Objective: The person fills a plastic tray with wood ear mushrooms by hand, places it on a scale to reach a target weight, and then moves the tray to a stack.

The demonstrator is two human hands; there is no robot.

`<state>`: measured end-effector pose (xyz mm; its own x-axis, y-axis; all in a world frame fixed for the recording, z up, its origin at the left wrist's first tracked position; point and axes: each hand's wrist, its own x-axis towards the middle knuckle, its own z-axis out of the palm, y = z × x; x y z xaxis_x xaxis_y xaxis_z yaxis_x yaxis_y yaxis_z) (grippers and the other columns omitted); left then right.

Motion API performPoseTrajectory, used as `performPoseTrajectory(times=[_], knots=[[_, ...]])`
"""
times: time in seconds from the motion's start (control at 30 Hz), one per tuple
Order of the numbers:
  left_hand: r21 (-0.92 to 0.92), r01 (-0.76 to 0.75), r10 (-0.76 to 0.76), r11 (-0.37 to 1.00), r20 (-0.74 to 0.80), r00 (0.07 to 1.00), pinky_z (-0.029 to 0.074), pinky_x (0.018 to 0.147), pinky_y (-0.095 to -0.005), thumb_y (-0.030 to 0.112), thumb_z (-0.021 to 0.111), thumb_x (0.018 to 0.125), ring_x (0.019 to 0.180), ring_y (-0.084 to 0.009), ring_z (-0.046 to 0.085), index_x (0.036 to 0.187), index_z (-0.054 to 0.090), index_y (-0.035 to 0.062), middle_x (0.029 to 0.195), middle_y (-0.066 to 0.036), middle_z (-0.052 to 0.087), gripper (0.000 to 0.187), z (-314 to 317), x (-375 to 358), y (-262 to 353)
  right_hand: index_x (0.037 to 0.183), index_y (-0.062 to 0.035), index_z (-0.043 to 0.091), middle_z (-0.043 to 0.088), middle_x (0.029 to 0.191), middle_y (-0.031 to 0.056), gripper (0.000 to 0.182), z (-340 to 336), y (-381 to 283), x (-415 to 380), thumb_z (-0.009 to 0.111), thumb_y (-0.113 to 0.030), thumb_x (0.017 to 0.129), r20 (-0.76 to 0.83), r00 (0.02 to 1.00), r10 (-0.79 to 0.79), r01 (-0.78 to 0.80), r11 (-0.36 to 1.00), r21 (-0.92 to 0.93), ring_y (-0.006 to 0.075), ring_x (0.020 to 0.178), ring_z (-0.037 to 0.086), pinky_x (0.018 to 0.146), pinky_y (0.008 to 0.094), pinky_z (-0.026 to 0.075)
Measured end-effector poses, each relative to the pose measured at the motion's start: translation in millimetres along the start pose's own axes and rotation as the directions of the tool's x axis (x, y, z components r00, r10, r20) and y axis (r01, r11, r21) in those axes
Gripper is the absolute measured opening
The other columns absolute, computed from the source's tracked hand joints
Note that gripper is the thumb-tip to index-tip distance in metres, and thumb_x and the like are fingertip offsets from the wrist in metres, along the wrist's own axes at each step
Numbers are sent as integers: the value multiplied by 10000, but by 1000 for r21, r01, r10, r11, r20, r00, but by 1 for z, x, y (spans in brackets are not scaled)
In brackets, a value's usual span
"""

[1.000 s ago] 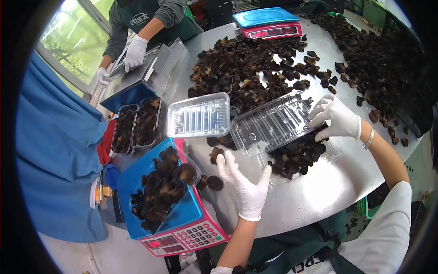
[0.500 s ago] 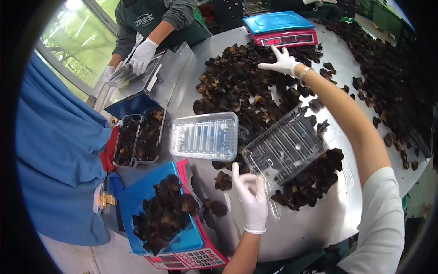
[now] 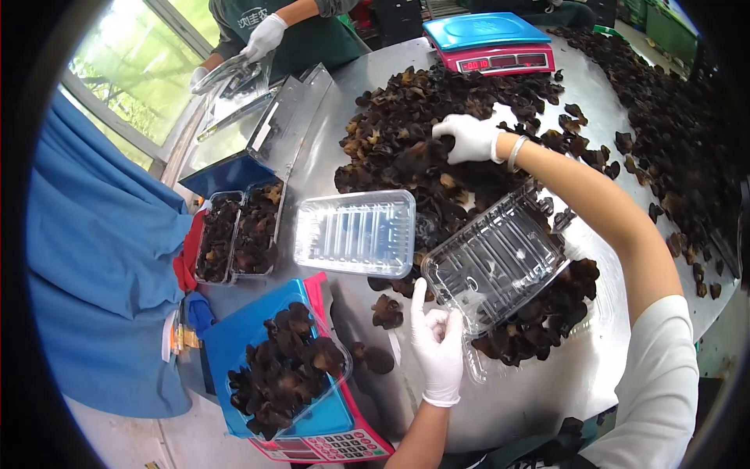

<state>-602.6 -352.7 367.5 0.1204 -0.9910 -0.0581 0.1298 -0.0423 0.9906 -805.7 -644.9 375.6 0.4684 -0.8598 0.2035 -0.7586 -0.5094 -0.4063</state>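
Note:
My left hand [image 3: 439, 352], in a white glove, grips the near corner of a clear ribbed tray [image 3: 496, 262], held tilted above the table. Beneath and beside that tray lies dark fungus in another clear tray. My right hand [image 3: 473, 138], also gloved, has its fingers curled on dark fungus pieces at the pile [image 3: 398, 133]. A second clear tray [image 3: 355, 234] stands to the left of the held one, with nothing in it. At the lower left, a filled tray [image 3: 289, 367] rests on a blue and red scale [image 3: 223, 344].
Another scale [image 3: 488, 43] stands at the back. Two filled trays [image 3: 238, 234] sit at the left by a metal machine [image 3: 293, 117]. Across the table, a co-worker's gloved hands [image 3: 266, 37] handle a wrapped tray. More fungus [image 3: 656, 117] spreads along the right.
My right hand has moved down and left from near the back scale onto the pile, its spread fingers now curled. The held tray has shifted slightly. The co-worker's hands have lifted a tray.

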Motion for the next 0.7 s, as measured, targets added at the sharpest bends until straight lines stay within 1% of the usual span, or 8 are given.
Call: performPoseTrajectory(times=[0.07,0.13,0.27,0.37,0.5,0.57,0.63,0.7], knots=[[-16,-19,19,1000,9,1000,327,489,-158,-53,540,889,563,-9,396,1461,281,42,684,49,480,635,0,0,-4,1089,-78,609,604,1075,155,477,-11,-3,-17,750,-177,644,-237,966,-102,113,993,34,335,1052,568,921,390,457],[-59,-9,10,998,8,1000,333,488,-162,-51,535,891,561,-9,396,1458,284,39,681,44,478,627,0,1,-3,1014,-56,608,608,1065,121,380,-39,-38,-42,741,-140,667,-255,964,-72,90,994,60,289,1065,579,899,344,467],[-120,55,-53,991,21,998,336,473,-154,-38,509,908,554,-14,399,1457,266,32,686,24,478,604,2,2,5,923,-94,618,586,1102,103,256,-60,-83,-90,701,-33,689,-154,948,-279,309,923,230,269,1113,552,926,372,450],[-171,100,-96,980,37,995,324,436,-157,-13,498,923,523,-18,399,1461,254,33,691,18,480,593,1,2,6,873,-106,627,473,1315,145,261,-49,-108,-130,791,-105,670,83,938,-336,305,915,263,325,1204,473,1018,413,380],[-171,153,-149,973,35,988,317,408,-156,7,505,928,502,-17,406,1468,243,43,696,18,482,602,2,3,7,1076,-210,721,355,1483,145,488,-50,-125,-153,841,-376,633,275,897,-346,321,938,135,378,1265,391,1065,497,284],[-192,149,-144,970,39,989,327,409,-150,0,518,921,503,-12,408,1473,236,49,719,17,493,622,2,3,5,1025,-133,732,434,1408,180,443,-57,-120,-140,819,-370,661,153,934,-323,262,910,321,367,1214,466,1041,470,348],[-187,126,-120,974,44,992,330,410,-148,-4,522,919,507,-9,409,1474,236,51,729,19,497,627,1,3,0,1081,-95,699,431,1405,194,490,-59,-103,-111,788,-390,700,96,975,-200,145,903,405,362,1232,462,1038,456,372],[-188,120,-112,975,49,992,331,413,-145,-4,522,919,515,-7,411,1474,236,52,737,22,498,628,2,2,-2,1280,-116,566,309,1490,211,690,-49,-86,-76,766,-471,722,92,995,-30,3,960,280,398,1313,367,1062,466,347]])
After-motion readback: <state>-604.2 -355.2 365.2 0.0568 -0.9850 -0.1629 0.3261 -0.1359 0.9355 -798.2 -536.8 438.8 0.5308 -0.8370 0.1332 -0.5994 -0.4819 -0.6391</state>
